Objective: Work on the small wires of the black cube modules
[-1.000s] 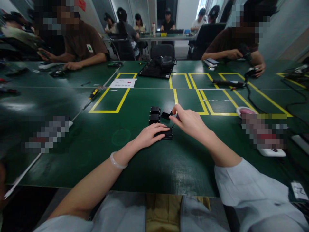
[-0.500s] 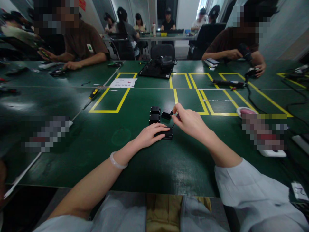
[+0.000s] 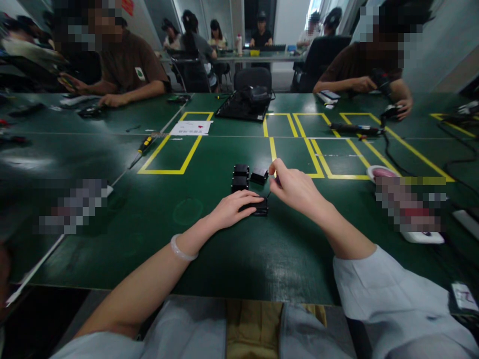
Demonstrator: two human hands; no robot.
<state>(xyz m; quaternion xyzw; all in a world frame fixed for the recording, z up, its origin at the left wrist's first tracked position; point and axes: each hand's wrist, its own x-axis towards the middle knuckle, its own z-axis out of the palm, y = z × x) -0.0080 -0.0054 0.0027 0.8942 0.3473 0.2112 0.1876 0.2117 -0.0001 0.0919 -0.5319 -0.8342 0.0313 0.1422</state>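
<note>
My left hand lies over a small black block, fingers across its top and thumb along its near side, pressing it to the table. Pinched in my right hand is a small screwdriver; most of its handle is hidden by the fingers. Its thin dark shaft slants down to the block's right end, though whether the tip touches cannot be made out. Just beyond the left hand stand black blocks in a row, and another black block lies tilted beside them.
Yellow tape rectangles mark the green table. A yellow-black screwdriver lies left, near a paper sheet. Farther back is a black tray. A white-rimmed object, partly blurred, lies right. Two people work across the table, one holding a power tool.
My right hand has turned very slightly around the screwdriver, its fingertips shifting a little. The left hand and the black blocks stay where they were.
</note>
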